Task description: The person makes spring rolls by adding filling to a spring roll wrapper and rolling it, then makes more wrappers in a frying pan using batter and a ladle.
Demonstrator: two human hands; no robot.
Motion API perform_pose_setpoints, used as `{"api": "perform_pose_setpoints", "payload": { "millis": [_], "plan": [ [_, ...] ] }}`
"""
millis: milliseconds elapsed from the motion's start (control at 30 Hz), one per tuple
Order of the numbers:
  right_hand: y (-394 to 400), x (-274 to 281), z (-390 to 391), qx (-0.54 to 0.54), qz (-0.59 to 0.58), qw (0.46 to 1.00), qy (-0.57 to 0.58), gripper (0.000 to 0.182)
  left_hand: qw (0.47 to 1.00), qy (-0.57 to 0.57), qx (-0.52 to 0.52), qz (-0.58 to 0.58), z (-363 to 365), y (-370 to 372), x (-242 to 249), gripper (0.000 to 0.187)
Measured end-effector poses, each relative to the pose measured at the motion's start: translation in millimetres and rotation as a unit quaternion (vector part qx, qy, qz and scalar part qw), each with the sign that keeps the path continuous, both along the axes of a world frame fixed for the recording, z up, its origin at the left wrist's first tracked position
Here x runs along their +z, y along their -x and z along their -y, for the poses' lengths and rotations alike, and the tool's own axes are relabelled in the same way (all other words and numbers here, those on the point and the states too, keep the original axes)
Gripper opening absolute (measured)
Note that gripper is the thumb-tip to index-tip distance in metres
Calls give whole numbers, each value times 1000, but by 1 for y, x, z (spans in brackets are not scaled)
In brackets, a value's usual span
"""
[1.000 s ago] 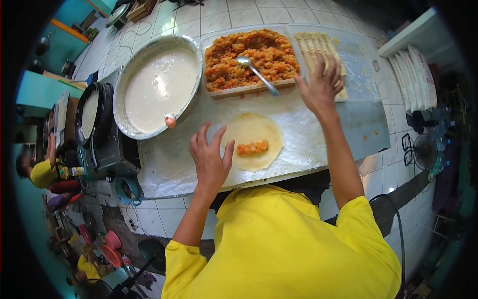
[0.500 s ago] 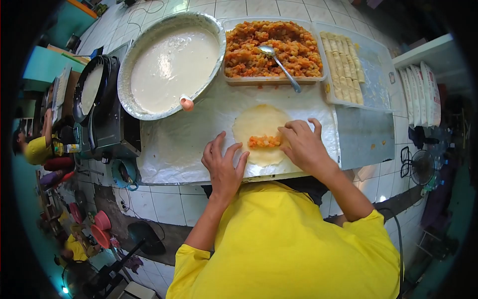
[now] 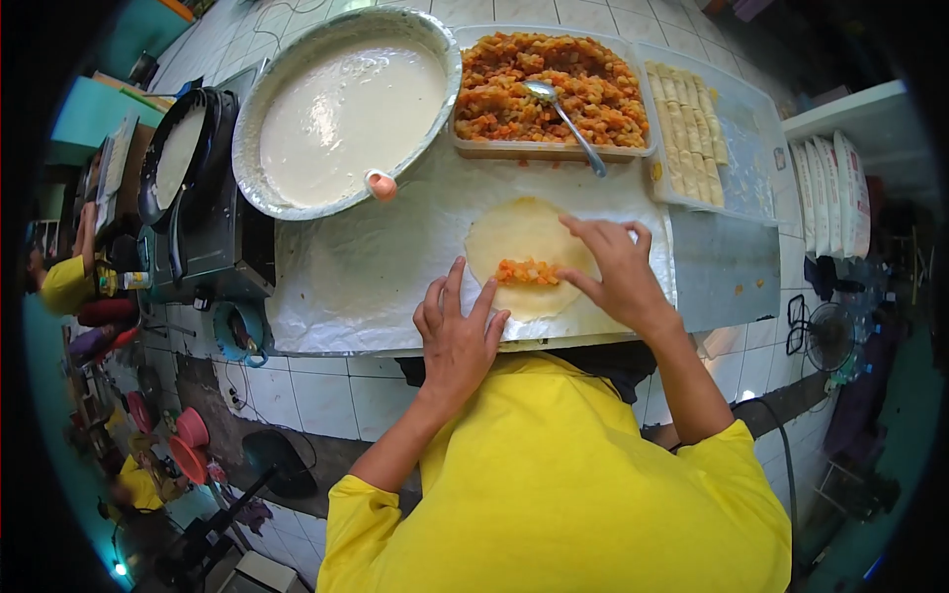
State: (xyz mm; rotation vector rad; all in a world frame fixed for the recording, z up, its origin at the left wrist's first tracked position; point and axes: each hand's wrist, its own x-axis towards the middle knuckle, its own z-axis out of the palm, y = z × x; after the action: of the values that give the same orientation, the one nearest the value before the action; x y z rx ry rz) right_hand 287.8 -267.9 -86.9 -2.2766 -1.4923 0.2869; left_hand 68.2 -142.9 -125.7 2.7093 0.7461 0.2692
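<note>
A thin round wrapper (image 3: 522,225) lies flat on the covered work surface, with a short strip of orange filling (image 3: 527,272) across its middle. My left hand (image 3: 460,326) rests by the wrapper's lower left edge, fingers spread and holding nothing. Over the wrapper's right side is my right hand (image 3: 623,272), its thumb near the right end of the filling and its fingers apart, with nothing held. Above the wrapper, a tub of orange filling (image 3: 494,89) has a metal spoon (image 3: 578,130) lying in it.
A large bowl of white batter (image 3: 346,119) stands at the upper left, beside a pan (image 3: 178,163) on a stove (image 3: 222,232). A clear tray (image 3: 741,138) of rolled wrappers is at the upper right. Other people in yellow (image 3: 64,285) are at the far left.
My right hand has opened wider and shifted slightly right, its fingers lifting off the filling. My left hand has moved a little right and down. The view has shifted slightly.
</note>
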Motion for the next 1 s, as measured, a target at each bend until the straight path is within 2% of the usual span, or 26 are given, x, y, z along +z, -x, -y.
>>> {"api": "perform_pose_setpoints", "payload": {
  "millis": [133, 167, 200, 233, 267, 300, 333, 400, 533, 567, 633, 667, 733, 767, 800, 833, 867, 900, 933, 967, 1000],
  "plan": [
    [-9, 11, -35, 41, -23, 998, -43, 66, 1000, 25, -2, 13, -6, 1, 0, 45],
    [-4, 13, -48, -13, -166, 981, -94, 64, 1000, 21, -10, 14, -7, 0, -1, 44],
    [-1, 14, -61, -66, -304, 939, -144, 61, 1000, 19, -10, 17, -6, 0, -1, 44],
    [2, 11, -73, -66, -301, 940, -147, 61, 999, 31, 2, 20, -5, 1, 0, 44],
    [4, 3, -86, -146, -510, 825, -195, 59, 999, 44, 14, 24, -5, 2, 1, 43],
    [6, -2, -97, -214, -686, 656, -230, 58, 999, 42, 12, 25, -4, 3, 1, 43],
    [6, -2, -109, -213, -685, 656, -233, 58, 998, 47, 19, 32, -3, 3, 2, 42],
    [4, -3, -130, -305, -751, 517, -276, 55, 998, 51, 27, 38, -1, 3, 3, 41],
    [-2, -23, -153, -366, -735, 473, -321, 44, 996, 61, 33, 60, 2, 4, 8, 39],
    [-1, -27, -150, -365, -735, 473, -319, 44, 995, 68, 36, 65, 2, 5, 9, 39],
    [6, -22, -139, -325, -755, 451, -346, 33, 994, 75, 40, 67, 0, 6, 8, 39],
    [11, -20, -132, -326, -756, 452, -342, 33, 993, 85, 39, 66, 1, 8, 7, 39],
    [16, -5, -122, -288, -795, 480, -234, 26, 995, 78, 36, 51, 3, 7, 5, 39],
    [13, -2, -120, -289, -795, 480, -232, 26, 996, 69, 31, 36, 4, 6, 4, 39],
    [11, 0, -118, -179, -736, 632, -167, 25, 996, 71, 33, 33, 5, 8, 3, 39],
    [10, -1, -117, -59, -646, 755, -95, 27, 998, 55, 24, 27, 5, 9, 2, 39],
    [6, -6, -117, -58, -647, 754, -94, 27, 999, 36, 15, 22, 5, 10, 2, 39],
    [3, -9, -120, 91, -419, 902, -44, 31, 999, 34, 15, 22, 3, 12, 3, 39],
    [1, -11, -121, 230, -148, 962, 10, 36, 999, 41, 11, 28, 1, 15, 4, 38],
    [4, -14, -118, 290, -70, 954, -6, 43, 998, 48, 7, 35, -1, 16, 6, 37],
    [4, -15, -117, 291, -69, 954, -8, 43, 998, 46, 7, 35, -5, 17, 7, 37]
  ]
}}
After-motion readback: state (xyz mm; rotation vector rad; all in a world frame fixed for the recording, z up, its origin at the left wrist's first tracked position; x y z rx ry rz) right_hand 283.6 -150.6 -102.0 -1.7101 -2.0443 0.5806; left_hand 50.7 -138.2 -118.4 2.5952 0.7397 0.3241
